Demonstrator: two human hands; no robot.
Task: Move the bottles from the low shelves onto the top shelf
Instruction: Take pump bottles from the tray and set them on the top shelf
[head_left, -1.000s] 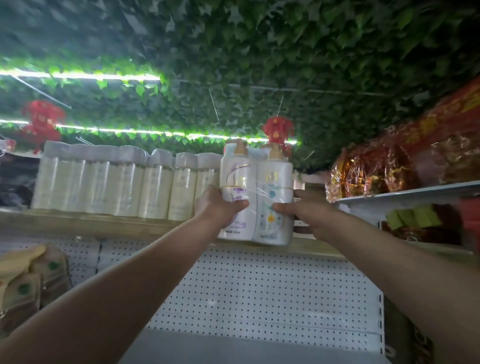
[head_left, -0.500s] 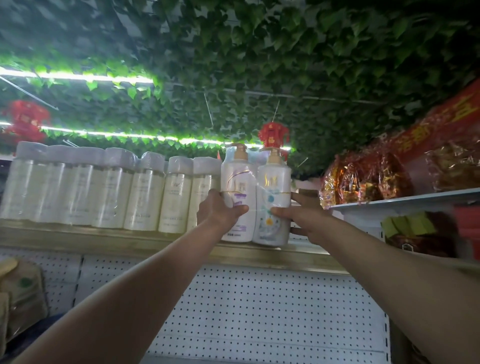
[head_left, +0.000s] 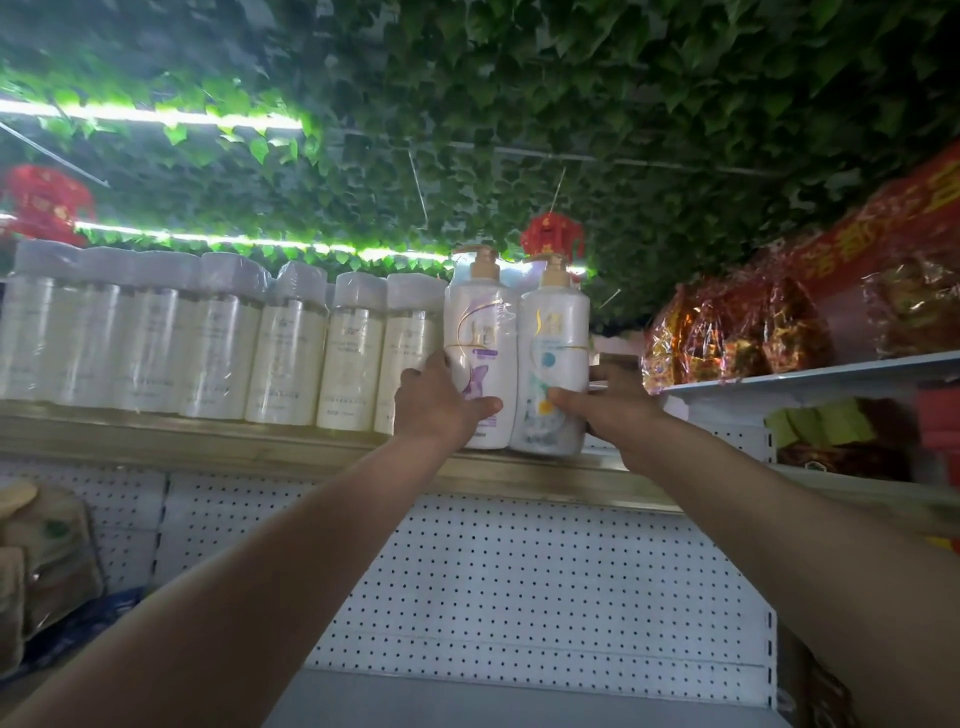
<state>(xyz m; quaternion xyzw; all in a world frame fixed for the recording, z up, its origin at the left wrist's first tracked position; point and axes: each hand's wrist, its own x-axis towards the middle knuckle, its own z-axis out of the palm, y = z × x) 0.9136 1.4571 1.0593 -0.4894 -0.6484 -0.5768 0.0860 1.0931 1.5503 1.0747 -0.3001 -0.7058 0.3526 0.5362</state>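
Head view, looking up at a store shelf. Two pump bottles wrapped together as one pack (head_left: 517, 358) stand upright on the top shelf (head_left: 208, 441), their bases just behind its front lip. The left hand (head_left: 441, 405) grasps the pack's left side: the thumb curls across the front of the purple-labelled bottle (head_left: 480, 348), the fingers passing behind it out of sight. The right hand (head_left: 605, 405) grasps the right side likewise, thumb lying across the front of the blue-labelled bottle (head_left: 553, 364), fingers reaching round the back. Both forearms rise from the lower corners of the frame toward the pack, which sits between the two hands.

Just left of the left hand, touching the pack or nearly so, a row of pale capped bottles (head_left: 208, 338) in clear film runs along the same shelf to the frame edge. Right of the right hand, a white shelf (head_left: 810, 371) carries red and gold wrapped packages (head_left: 737, 332). Below the hands, white pegboard (head_left: 519, 587) backs the lower shelving. Above them, ivy leaves (head_left: 571, 104) cover the ceiling, with light strips (head_left: 156, 117) and a red ornament (head_left: 553, 236) hanging just over the pump heads.
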